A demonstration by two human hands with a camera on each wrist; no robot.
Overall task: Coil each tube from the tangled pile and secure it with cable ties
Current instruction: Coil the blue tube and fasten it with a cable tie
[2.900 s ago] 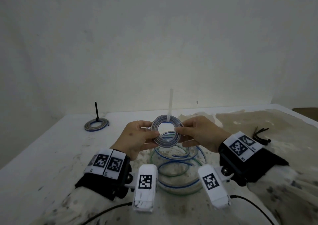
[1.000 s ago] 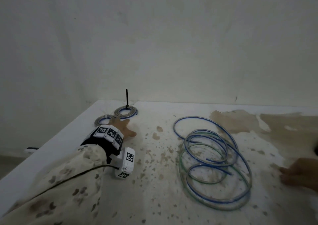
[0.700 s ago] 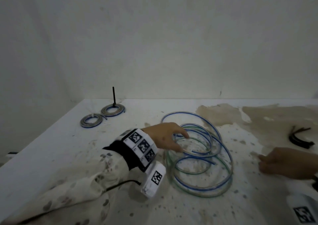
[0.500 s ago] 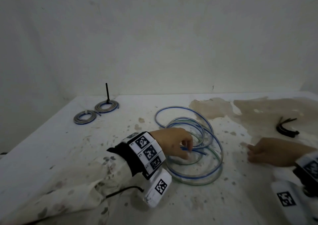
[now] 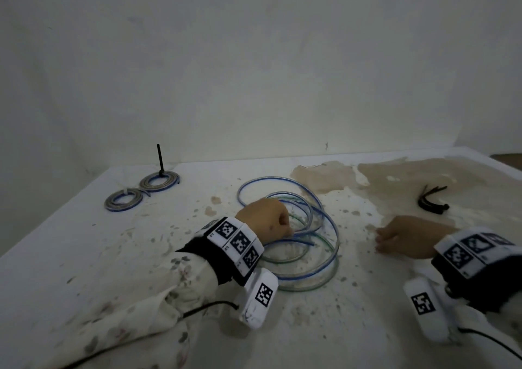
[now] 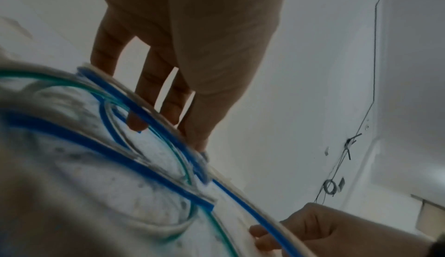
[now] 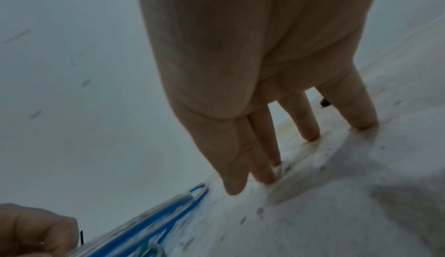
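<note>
A loose pile of clear tubes (image 5: 305, 279) with blue and green stripes lies in wide loops mid-table. My left hand (image 5: 285, 227) is down on the pile's near left side, fingers curled. In the left wrist view its thumb and fingers (image 6: 168, 131) pinch a blue-striped tube (image 6: 243, 194). My right hand (image 5: 380, 238) rests on the table right of the pile, holding nothing; its straight fingertips (image 7: 310, 137) touch the surface. Two finished coils lie far left: one (image 5: 122, 209) with a white tie, one (image 5: 158, 190) with a black tie tail (image 5: 160, 159) standing upright.
A bundle of black cable ties (image 5: 432, 202) lies at the back right on a brown stained patch. The white table (image 5: 70, 255) is speckled and meets a plain wall behind. The table's left edge runs diagonally at the left.
The coil held in both hands earlier now lies far left beside the other one. My left hand came back to the pile and took hold of a tube; my right hand settled on the table.
</note>
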